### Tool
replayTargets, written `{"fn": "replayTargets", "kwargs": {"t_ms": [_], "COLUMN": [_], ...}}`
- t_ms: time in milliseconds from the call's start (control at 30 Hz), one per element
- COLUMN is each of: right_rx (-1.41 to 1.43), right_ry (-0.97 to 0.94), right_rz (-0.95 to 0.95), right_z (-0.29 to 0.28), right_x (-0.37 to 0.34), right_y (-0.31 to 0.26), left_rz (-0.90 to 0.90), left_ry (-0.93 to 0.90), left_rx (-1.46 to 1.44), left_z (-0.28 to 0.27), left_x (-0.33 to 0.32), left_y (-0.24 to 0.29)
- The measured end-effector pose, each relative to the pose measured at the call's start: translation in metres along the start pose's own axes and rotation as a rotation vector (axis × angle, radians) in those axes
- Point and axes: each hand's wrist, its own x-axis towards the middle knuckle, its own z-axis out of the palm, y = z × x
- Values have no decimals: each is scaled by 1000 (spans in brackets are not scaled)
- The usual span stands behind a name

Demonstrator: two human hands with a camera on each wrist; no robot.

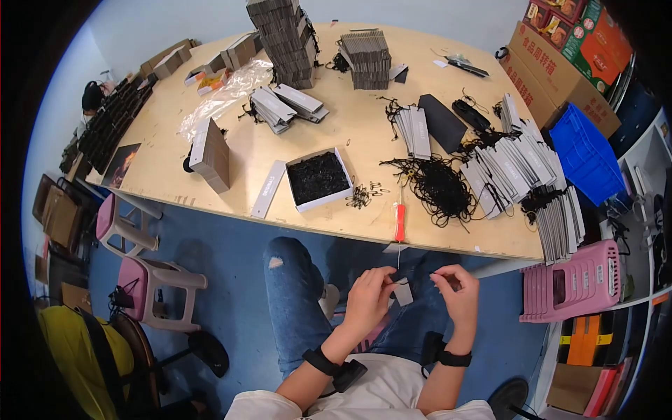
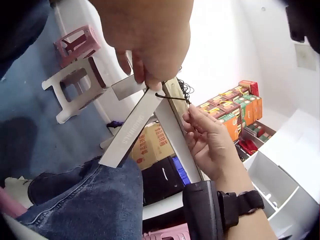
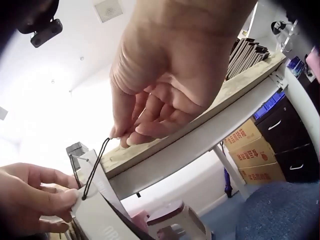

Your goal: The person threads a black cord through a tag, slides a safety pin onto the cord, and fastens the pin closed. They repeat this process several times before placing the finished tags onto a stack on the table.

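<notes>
My tag (image 2: 131, 129) looks like pale card, smooth and matt; the cord (image 2: 172, 98) I pinch is dull black, textile by the look. Tabletop (image 1: 252, 157) is pale wood, smooth, faint sheen, a few small marks. Red handle (image 1: 400, 222): glossy plastic, with a thin metal shaft (image 1: 399, 257). Film (image 1: 231, 98) is clear plastic, crinkled, shiny. Blue crate (image 1: 586, 154) and pink basket (image 1: 574, 283) both read as smooth plastic. Cartons (image 1: 539, 77): matt brown cardboard. I'm in faded denim jeans (image 1: 294, 301), ripped at one knee, and a matt white cloth shirt (image 1: 378, 385).
</notes>
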Motion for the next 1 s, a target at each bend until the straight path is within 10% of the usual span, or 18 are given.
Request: {"fn": "replayTargets", "kwargs": {"t_ms": [1000], "right_rx": [-111], "right_ry": [-132], "right_rz": [-215], "right_z": [47], "right_x": [-2], "right_y": [-27], "left_rz": [1], "left_ry": [58], "left_rx": [-87], "left_z": [-11], "left_x": [-9], "left_y": [1]}}
